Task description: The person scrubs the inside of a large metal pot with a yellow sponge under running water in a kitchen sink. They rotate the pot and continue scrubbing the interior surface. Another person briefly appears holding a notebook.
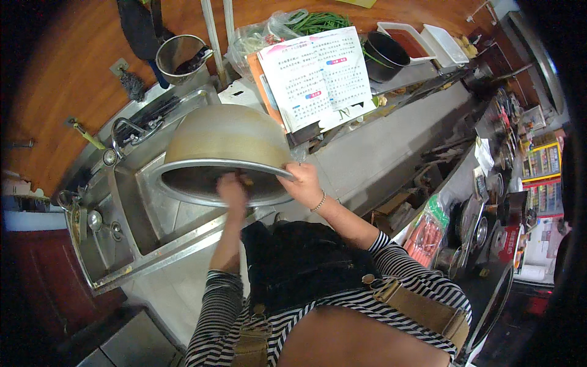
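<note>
A large metal basin [224, 133], worn to a yellowish tone outside, is tipped on its side over the sink's edge, its open mouth facing me. My right hand [302, 183] grips the rolled rim at the right, with a bead bracelet on the wrist. My left hand [233, 189] is blurred and reaches into the mouth of the basin. Its fingers are too smeared to tell whether they hold anything. The stainless steel double sink [124, 206] lies below and to the left, and a metal ladle [95, 221] rests in its left bowl.
A curved faucet [120, 133] rises behind the sink. Beyond the basin, an open booklet with writing [321, 78] leans near a bag of green vegetables [321, 23] and a black pot [386, 56]. At right, a cluttered counter holds a bag of sausages [426, 236].
</note>
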The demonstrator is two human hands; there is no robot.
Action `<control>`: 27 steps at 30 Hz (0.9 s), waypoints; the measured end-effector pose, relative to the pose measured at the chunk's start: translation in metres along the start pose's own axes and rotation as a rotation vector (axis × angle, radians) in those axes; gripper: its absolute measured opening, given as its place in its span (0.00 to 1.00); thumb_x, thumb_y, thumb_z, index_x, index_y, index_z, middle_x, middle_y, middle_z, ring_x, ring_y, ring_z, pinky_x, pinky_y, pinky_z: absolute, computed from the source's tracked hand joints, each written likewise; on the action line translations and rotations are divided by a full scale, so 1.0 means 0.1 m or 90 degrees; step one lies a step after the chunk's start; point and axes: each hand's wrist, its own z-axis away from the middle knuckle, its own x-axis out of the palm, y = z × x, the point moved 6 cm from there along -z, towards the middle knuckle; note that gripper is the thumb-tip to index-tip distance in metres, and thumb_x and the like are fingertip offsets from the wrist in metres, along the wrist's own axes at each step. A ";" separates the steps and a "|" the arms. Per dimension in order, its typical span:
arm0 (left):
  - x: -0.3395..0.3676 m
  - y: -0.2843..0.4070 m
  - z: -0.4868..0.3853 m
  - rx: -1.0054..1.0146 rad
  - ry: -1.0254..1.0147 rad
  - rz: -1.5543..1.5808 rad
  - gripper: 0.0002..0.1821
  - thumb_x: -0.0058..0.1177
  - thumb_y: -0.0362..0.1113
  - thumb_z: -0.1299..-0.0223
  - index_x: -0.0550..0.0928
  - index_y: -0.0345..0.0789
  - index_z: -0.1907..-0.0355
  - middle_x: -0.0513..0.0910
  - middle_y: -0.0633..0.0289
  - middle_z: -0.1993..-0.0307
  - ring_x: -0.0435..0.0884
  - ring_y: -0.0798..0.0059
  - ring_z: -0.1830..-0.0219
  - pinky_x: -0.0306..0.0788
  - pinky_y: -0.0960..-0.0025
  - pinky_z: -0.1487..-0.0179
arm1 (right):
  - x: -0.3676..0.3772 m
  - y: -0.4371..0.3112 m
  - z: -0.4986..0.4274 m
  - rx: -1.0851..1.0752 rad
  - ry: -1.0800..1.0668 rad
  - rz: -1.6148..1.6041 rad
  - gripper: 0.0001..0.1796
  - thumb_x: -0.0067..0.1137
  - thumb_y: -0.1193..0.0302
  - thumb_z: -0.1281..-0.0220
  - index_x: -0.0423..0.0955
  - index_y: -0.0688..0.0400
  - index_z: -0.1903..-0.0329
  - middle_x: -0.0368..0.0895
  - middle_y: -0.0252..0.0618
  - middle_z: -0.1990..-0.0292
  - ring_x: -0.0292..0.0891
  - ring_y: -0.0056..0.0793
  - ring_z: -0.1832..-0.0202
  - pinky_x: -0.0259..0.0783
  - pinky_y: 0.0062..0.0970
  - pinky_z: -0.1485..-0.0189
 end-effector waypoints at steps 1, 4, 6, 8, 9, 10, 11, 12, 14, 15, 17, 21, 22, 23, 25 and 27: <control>0.31 0.18 0.08 -0.109 -0.126 0.031 0.12 0.52 0.42 0.48 0.78 0.35 0.75 0.79 0.53 0.74 0.77 0.52 0.69 0.69 0.52 0.66 | 0.01 0.02 0.00 0.003 0.005 -0.013 0.08 0.60 0.76 0.57 0.67 0.61 0.79 0.70 0.44 0.81 0.71 0.44 0.76 0.66 0.35 0.76; 0.65 0.78 0.30 -0.043 -0.177 0.168 0.11 0.49 0.42 0.46 0.78 0.37 0.69 0.80 0.53 0.76 0.79 0.52 0.70 0.71 0.53 0.68 | 0.00 0.01 -0.04 -0.037 0.027 -0.005 0.09 0.61 0.77 0.57 0.68 0.60 0.80 0.70 0.43 0.81 0.70 0.42 0.80 0.64 0.31 0.79; 0.64 0.77 0.33 -0.002 -0.197 0.243 0.11 0.46 0.42 0.43 0.78 0.38 0.67 0.80 0.53 0.76 0.80 0.53 0.72 0.72 0.54 0.68 | 0.02 -0.03 -0.08 -0.060 0.020 0.004 0.08 0.61 0.77 0.57 0.69 0.59 0.80 0.71 0.43 0.81 0.70 0.42 0.80 0.65 0.31 0.78; 0.61 0.41 0.33 0.063 -0.369 -0.038 0.13 0.42 0.43 0.41 0.78 0.38 0.68 0.81 0.52 0.75 0.80 0.54 0.74 0.74 0.56 0.69 | 0.08 -0.05 -0.11 -0.056 -0.025 -0.003 0.06 0.59 0.77 0.58 0.70 0.61 0.77 0.73 0.44 0.79 0.72 0.43 0.76 0.68 0.34 0.75; 0.52 0.11 0.27 0.035 -0.402 -0.122 0.15 0.40 0.44 0.40 0.78 0.38 0.69 0.81 0.52 0.75 0.81 0.55 0.75 0.74 0.57 0.69 | 0.07 -0.05 -0.12 -0.057 -0.009 0.011 0.06 0.60 0.77 0.58 0.70 0.61 0.77 0.73 0.44 0.79 0.72 0.43 0.76 0.68 0.34 0.75; 0.43 -0.19 0.22 0.017 -0.447 -0.212 0.16 0.39 0.45 0.39 0.79 0.37 0.70 0.82 0.51 0.74 0.81 0.57 0.75 0.75 0.57 0.68 | 0.08 -0.02 -0.13 -0.055 -0.014 0.023 0.06 0.60 0.77 0.58 0.71 0.61 0.76 0.74 0.44 0.79 0.73 0.43 0.76 0.69 0.34 0.75; 0.31 -0.41 0.11 0.018 -0.407 -0.302 0.21 0.35 0.46 0.38 0.79 0.37 0.76 0.82 0.52 0.76 0.82 0.60 0.75 0.75 0.56 0.70 | 0.08 0.01 -0.14 -0.050 -0.019 0.034 0.06 0.60 0.77 0.58 0.72 0.60 0.75 0.74 0.43 0.79 0.73 0.43 0.76 0.69 0.34 0.74; 0.16 -0.46 0.01 0.065 -0.281 -0.284 0.24 0.34 0.45 0.37 0.80 0.37 0.80 0.82 0.52 0.78 0.82 0.61 0.75 0.75 0.56 0.73 | 0.07 0.05 -0.13 -0.041 0.004 0.024 0.06 0.60 0.77 0.58 0.73 0.60 0.75 0.74 0.44 0.79 0.73 0.42 0.76 0.69 0.34 0.75; 0.16 -0.48 -0.03 -0.003 -0.308 -0.287 0.24 0.34 0.46 0.36 0.80 0.37 0.80 0.81 0.52 0.79 0.82 0.61 0.76 0.75 0.57 0.73 | 0.07 0.14 -0.09 -0.020 0.043 0.000 0.05 0.60 0.76 0.58 0.74 0.60 0.74 0.74 0.44 0.80 0.73 0.42 0.76 0.69 0.34 0.75; 0.18 -0.40 -0.02 -0.063 -0.322 -0.314 0.25 0.34 0.46 0.36 0.80 0.36 0.80 0.81 0.52 0.80 0.82 0.61 0.76 0.75 0.58 0.73 | 0.09 0.20 -0.08 -0.009 0.054 -0.006 0.05 0.60 0.76 0.57 0.74 0.60 0.74 0.74 0.44 0.80 0.73 0.42 0.77 0.69 0.34 0.75; 0.33 0.11 0.10 -0.174 -0.300 -0.092 0.21 0.37 0.46 0.36 0.82 0.37 0.73 0.82 0.52 0.75 0.82 0.58 0.75 0.74 0.58 0.72 | 0.14 0.28 -0.01 0.022 0.080 -0.020 0.05 0.61 0.76 0.57 0.74 0.61 0.74 0.74 0.45 0.80 0.73 0.41 0.77 0.68 0.33 0.74; 0.44 0.93 0.22 -0.301 0.022 0.607 0.16 0.40 0.43 0.37 0.77 0.33 0.64 0.79 0.48 0.65 0.76 0.48 0.61 0.69 0.55 0.57 | 0.22 0.40 0.11 0.090 0.100 -0.084 0.05 0.60 0.77 0.57 0.72 0.62 0.77 0.73 0.45 0.82 0.72 0.41 0.79 0.67 0.33 0.75; 0.42 0.97 0.21 -0.253 -0.038 0.497 0.15 0.41 0.42 0.38 0.77 0.33 0.65 0.79 0.49 0.65 0.75 0.49 0.61 0.68 0.55 0.56 | 0.23 0.40 0.14 0.090 0.106 -0.080 0.05 0.60 0.77 0.57 0.71 0.62 0.77 0.72 0.45 0.82 0.72 0.41 0.79 0.67 0.33 0.75; 0.34 0.91 0.18 -0.175 -0.066 0.410 0.14 0.42 0.42 0.38 0.76 0.33 0.65 0.78 0.49 0.65 0.75 0.49 0.61 0.67 0.55 0.55 | 0.22 0.41 0.17 0.093 0.113 -0.077 0.06 0.59 0.77 0.57 0.71 0.62 0.78 0.72 0.45 0.82 0.72 0.41 0.79 0.66 0.33 0.75; 0.23 0.58 0.13 0.009 -0.232 0.138 0.11 0.44 0.39 0.40 0.75 0.33 0.67 0.77 0.51 0.67 0.74 0.52 0.61 0.65 0.54 0.56 | 0.20 0.45 0.20 0.095 0.111 -0.068 0.06 0.59 0.77 0.57 0.70 0.62 0.79 0.71 0.46 0.82 0.72 0.42 0.79 0.66 0.33 0.76; 0.00 -0.07 0.06 0.014 -0.262 -0.101 0.11 0.49 0.41 0.46 0.73 0.36 0.64 0.75 0.55 0.66 0.72 0.58 0.58 0.64 0.56 0.57 | 0.20 0.50 0.21 0.093 0.096 -0.066 0.06 0.59 0.77 0.57 0.70 0.62 0.79 0.71 0.46 0.83 0.71 0.43 0.80 0.66 0.33 0.76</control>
